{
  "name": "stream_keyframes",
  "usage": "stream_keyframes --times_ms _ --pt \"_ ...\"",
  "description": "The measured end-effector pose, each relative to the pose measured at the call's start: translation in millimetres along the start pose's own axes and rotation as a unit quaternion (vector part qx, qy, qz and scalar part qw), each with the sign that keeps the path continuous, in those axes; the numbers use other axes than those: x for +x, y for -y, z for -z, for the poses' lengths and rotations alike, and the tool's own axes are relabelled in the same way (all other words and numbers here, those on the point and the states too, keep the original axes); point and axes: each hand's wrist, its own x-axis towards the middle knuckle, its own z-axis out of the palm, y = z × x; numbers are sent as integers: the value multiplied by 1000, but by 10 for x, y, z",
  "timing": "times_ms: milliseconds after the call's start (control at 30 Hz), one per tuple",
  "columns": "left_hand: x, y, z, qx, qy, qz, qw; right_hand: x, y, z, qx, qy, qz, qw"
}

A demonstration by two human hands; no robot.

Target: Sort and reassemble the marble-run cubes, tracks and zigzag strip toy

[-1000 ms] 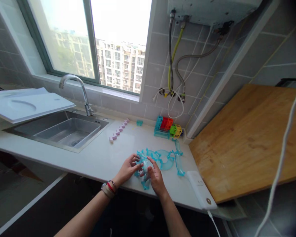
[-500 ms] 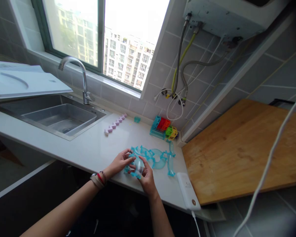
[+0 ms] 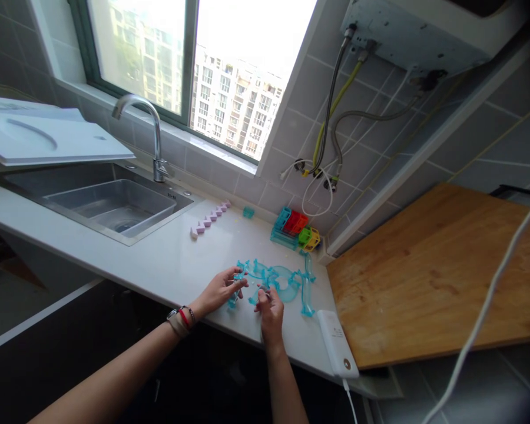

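Observation:
My left hand [image 3: 224,288] is closed on a clear teal plastic piece [image 3: 239,275], which shows at its fingertips above the counter's front edge. To its right, my right hand [image 3: 270,309] has its fingers curled round another teal piece [image 3: 254,299], partly hidden by the fingers. The two hands are apart. Just behind them, joined teal curved pieces [image 3: 286,284] lie on the white counter [image 3: 176,259]. A long teal piece [image 3: 307,294] lies at their right end.
A zigzag row of pink blocks [image 3: 208,220] and a small teal piece [image 3: 248,212] lie farther back. Coloured blocks [image 3: 295,222] stand by the wall. A white device [image 3: 337,343] with a cable is at right, beside a wooden board [image 3: 441,277]. The sink [image 3: 115,203] is left.
The rounded teal piece between my hands no longer shows as one whole; my hands have moved apart, each with a teal part. The camera view has shifted slightly.

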Motion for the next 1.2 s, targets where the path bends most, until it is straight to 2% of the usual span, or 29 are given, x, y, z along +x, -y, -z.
stream_keyframes --times_ms 167,400,667,900,1100,1200 --pt "29 83 38 -46 -12 18 999 -24 85 -43 -43 60 -4 997" --pt "26 137 58 -69 -34 16 997 -45 104 -60 -65 60 -17 996" --pt "32 152 52 75 -76 -21 994 -34 60 -45 -75 78 -20 994" --pt "38 194 51 56 -70 -22 996 -25 9 -37 -66 78 -17 995" --pt "14 153 25 8 -20 5 1000 -44 84 -36 -70 84 -8 994" --pt "15 158 22 8 -20 11 1000 -49 96 -31 -74 84 -7 994"
